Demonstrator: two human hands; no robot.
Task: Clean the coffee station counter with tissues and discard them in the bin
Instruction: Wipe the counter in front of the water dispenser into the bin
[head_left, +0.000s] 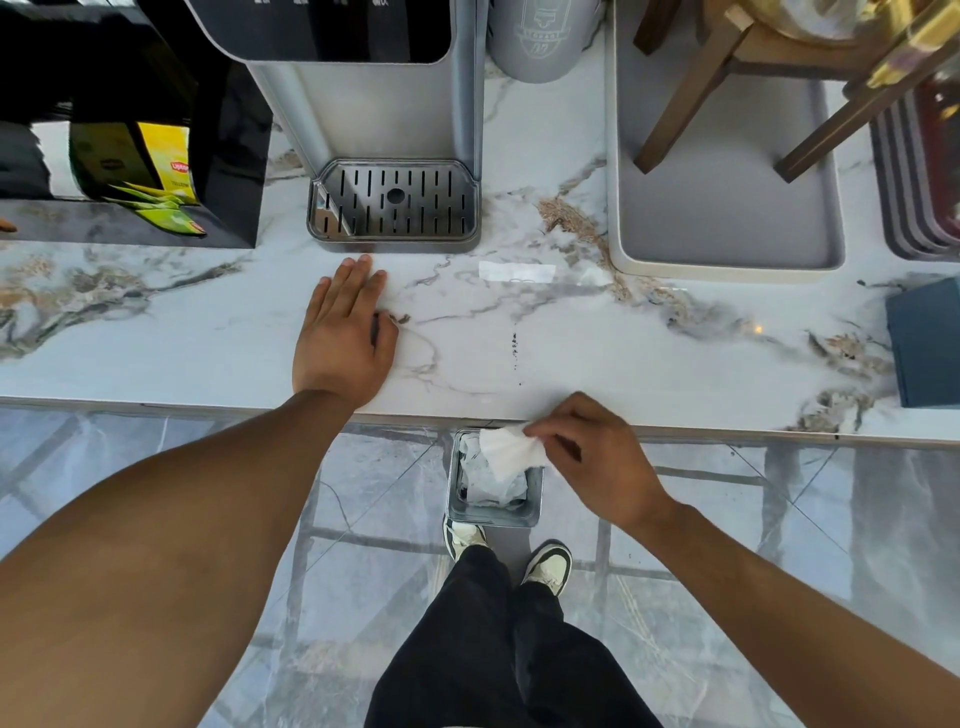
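My right hand (587, 452) pinches a crumpled white tissue (509, 452) just past the counter's front edge, directly above the small grey bin (493, 514) on the floor. The bin holds other crumpled white tissues. My left hand (345, 332) lies flat, palm down, fingers together, on the white marble counter (623, 364) in front of the machine's drip tray (395, 205). A line of small dark specks (515, 348) marks the counter between my hands.
A grey beverage machine (363, 93) stands at the back. A black box with yellow tea packets (171, 171) is at the left, a grey tray (727, 208) holding a wooden stand at the right, and a blue booklet (924, 343) at the far right. My shoes (548, 566) stand beside the bin.
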